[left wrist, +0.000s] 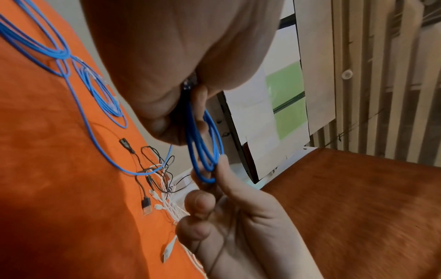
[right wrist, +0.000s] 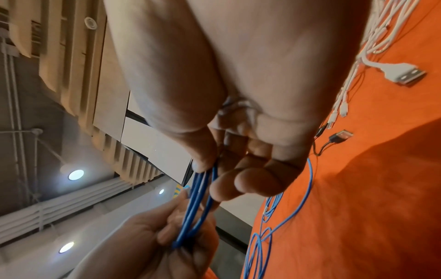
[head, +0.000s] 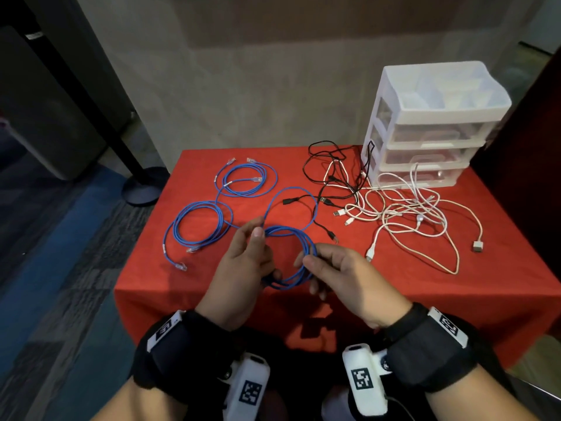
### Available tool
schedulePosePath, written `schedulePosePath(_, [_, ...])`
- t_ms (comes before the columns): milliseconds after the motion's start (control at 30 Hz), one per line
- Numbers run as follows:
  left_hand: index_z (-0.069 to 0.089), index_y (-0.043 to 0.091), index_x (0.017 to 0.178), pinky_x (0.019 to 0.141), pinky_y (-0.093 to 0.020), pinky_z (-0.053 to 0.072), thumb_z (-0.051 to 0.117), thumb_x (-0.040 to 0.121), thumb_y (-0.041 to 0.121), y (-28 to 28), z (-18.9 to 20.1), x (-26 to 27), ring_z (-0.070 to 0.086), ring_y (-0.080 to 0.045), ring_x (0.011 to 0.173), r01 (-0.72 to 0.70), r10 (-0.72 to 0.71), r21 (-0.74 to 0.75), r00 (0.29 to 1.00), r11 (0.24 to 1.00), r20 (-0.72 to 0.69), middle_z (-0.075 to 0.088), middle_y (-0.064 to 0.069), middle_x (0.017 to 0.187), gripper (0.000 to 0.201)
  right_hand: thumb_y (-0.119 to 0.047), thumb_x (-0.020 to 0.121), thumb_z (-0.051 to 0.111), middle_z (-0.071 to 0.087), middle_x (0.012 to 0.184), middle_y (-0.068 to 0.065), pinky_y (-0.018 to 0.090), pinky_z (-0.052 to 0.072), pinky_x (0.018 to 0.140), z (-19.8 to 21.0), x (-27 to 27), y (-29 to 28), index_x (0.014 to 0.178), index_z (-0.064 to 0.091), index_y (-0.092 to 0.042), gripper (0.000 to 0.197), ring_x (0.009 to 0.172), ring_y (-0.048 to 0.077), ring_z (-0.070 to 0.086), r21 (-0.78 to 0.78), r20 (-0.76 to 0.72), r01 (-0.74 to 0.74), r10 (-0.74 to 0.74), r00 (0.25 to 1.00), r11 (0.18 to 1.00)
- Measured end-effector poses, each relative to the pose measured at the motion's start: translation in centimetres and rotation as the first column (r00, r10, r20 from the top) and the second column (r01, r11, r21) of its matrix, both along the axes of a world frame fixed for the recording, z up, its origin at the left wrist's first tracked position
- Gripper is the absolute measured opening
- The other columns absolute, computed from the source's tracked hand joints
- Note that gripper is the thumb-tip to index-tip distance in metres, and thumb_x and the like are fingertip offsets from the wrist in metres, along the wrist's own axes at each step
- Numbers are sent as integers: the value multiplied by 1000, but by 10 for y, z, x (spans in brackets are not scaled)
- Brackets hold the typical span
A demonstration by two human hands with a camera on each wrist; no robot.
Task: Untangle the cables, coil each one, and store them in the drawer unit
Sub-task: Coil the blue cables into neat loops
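Observation:
A partly wound blue cable coil [head: 290,259] hangs above the red table's front, held between both hands. My left hand [head: 246,256] pinches its left side, thumb on top. My right hand [head: 331,268] pinches the right side of the loops [right wrist: 198,203] between thumb and forefinger. The same coil [left wrist: 203,147] shows in the left wrist view. A loose blue tail [head: 291,192] arcs back over the cloth. Two more blue coils [head: 249,177] [head: 200,226] lie at the left. Black cables [head: 334,171] and white cables [head: 409,214] lie tangled at the right.
The translucent white drawer unit [head: 431,126] stands at the table's back right corner, its drawers closed. The red cloth [head: 394,299] covers a small table. A dark stand base [head: 142,186] sits on the carpet to the left.

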State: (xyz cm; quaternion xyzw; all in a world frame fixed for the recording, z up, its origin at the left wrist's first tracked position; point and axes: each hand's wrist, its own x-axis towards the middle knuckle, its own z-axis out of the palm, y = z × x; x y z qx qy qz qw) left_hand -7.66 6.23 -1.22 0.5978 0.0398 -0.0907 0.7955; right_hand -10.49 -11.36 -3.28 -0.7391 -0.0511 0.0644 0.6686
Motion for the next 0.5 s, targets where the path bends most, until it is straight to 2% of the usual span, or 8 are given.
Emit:
schedulePosePath(67, [50, 20, 119, 63, -33, 46, 40, 108, 27, 3, 1, -1, 27, -8, 50, 55, -55, -19, 998, 998, -18, 25, 5, 61, 16, -13, 104, 55, 62, 74, 3, 26, 45, 54, 0, 1, -5, 97, 70, -15, 16, 63, 14, 56, -3, -2, -4, 4, 1000, 1000])
schedulePosePath(133, [56, 13, 108, 64, -33, 46, 39, 109, 29, 5, 1, -2, 25, -8, 51, 105, -105, 4, 994, 994, -1, 24, 4, 62, 23, -14, 103, 57, 62, 74, 0, 27, 45, 56, 2, 1, -8, 97, 71, -14, 16, 63, 11, 56, -32, 5, -37, 37, 999, 999])
schedulePosePath(200, [59, 9, 97, 59, -30, 47, 37, 109, 32, 8, 4, -2, 25, -9, 51, 124, -125, 71, 992, 990, 7, 24, 5, 60, 34, -23, 102, 62, 58, 71, -2, 29, 42, 59, 7, 1, -10, 92, 72, -12, 18, 64, 7, 51, -174, 62, -47, 59, 996, 984])
schedulePosePath(267, [53, 10, 89, 57, -30, 45, 35, 109, 31, 13, 7, 1, 24, -11, 51, 136, -145, 156, 988, 978, 48, 25, 6, 57, 34, -33, 97, 67, 61, 73, -9, 32, 43, 64, 15, 7, -13, 87, 73, -17, 20, 67, 4, 52, -286, 245, 140, -69, 967, 948])
schedulePosePath(333, [50, 12, 86, 57, -33, 46, 35, 110, 29, 19, 7, 3, 26, -10, 48, 174, -211, 281, 971, 944, 111, 27, 8, 55, 33, -32, 92, 69, 69, 101, -7, 30, 50, 77, 33, 16, -16, 107, 73, -25, 17, 86, 7, 59, -269, 505, 409, -234, 831, 872])
schedulePosePath(367, [51, 14, 85, 58, -36, 47, 37, 110, 32, 22, 6, 3, 29, -9, 46, 204, -268, 351, 952, 914, 146, 30, 9, 55, 34, -30, 91, 71, 64, 119, -5, 30, 49, 88, 41, 21, -19, 121, 69, -26, 31, 102, 9, 57, -296, 613, 478, -219, 759, 827])
schedulePosePath(433, [54, 24, 79, 57, -44, 49, 43, 103, 47, 27, 7, 1, 36, -10, 48, 244, -382, 494, 902, 835, 200, 37, 9, 58, 35, -34, 89, 72, 52, 143, -6, 33, 38, 109, 51, 32, -25, 140, 59, -29, 53, 125, 16, 45, -450, 696, 487, -48, 717, 749])
schedulePosePath(500, [55, 27, 77, 57, -47, 49, 44, 95, 56, 30, 14, -1, 40, -11, 52, 242, -422, 555, 879, 796, 222, 40, 9, 61, 36, -45, 88, 68, 59, 136, -12, 42, 38, 109, 49, 43, -28, 132, 63, -35, 45, 121, 18, 47, -611, 632, 411, 104, 768, 677])
